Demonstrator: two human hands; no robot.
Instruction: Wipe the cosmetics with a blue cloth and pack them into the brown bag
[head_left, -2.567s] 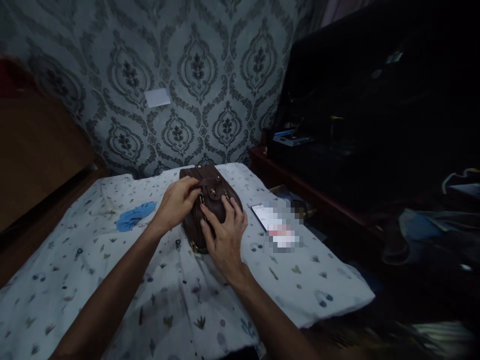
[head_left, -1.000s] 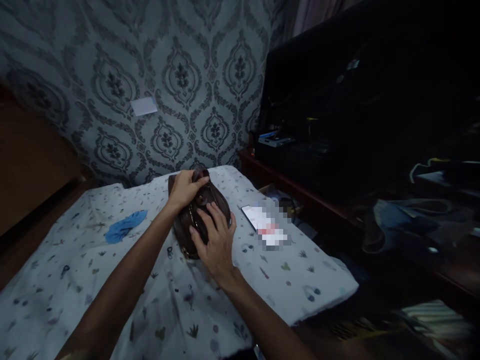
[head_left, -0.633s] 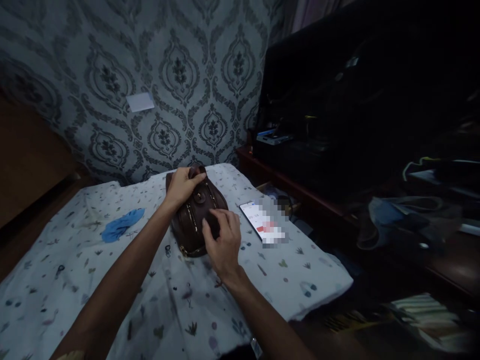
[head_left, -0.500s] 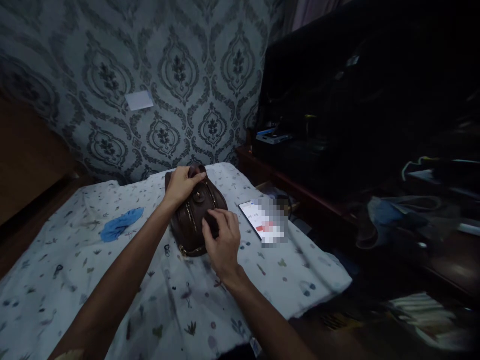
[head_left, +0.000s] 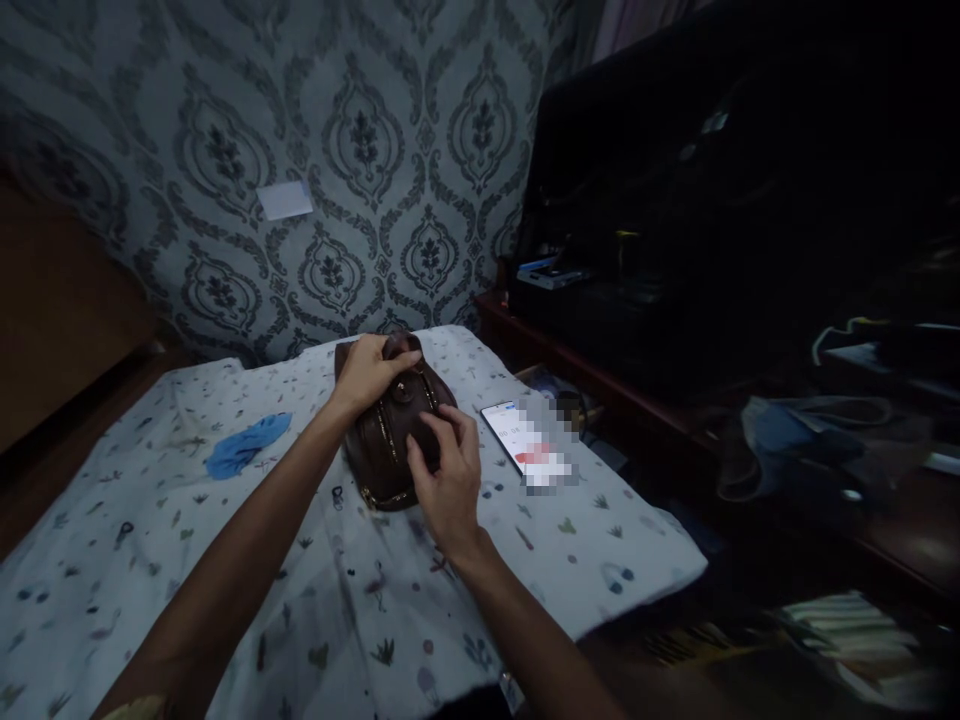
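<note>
A small dark brown leather bag point(head_left: 384, 430) with gold-coloured zips lies on the patterned white sheet. My left hand point(head_left: 367, 375) grips its far end, with the thumb stretched across the top near the strap loop; the other fingers are partly hidden. Over the bag's right side is my right hand point(head_left: 452, 475). Its thumb and fingers are bent but apart, the tips at the bag's surface beside a zip, and no zip pull can be made out between them. A round button-like fitting point(head_left: 404, 391) sits between the zips.
Right of the bag lies a lit phone point(head_left: 510, 435), partly blurred out. A blue cloth point(head_left: 247, 445) rests on the sheet point(head_left: 300, 610) to the left. Patterned wallpaper rises behind, and a dark wooden cabinet edge point(head_left: 570, 350) runs along the right with cluttered items.
The view has shifted slightly. My right fingers have spread a little more over the bag's right side. My left hand keeps its hold on the far end.
</note>
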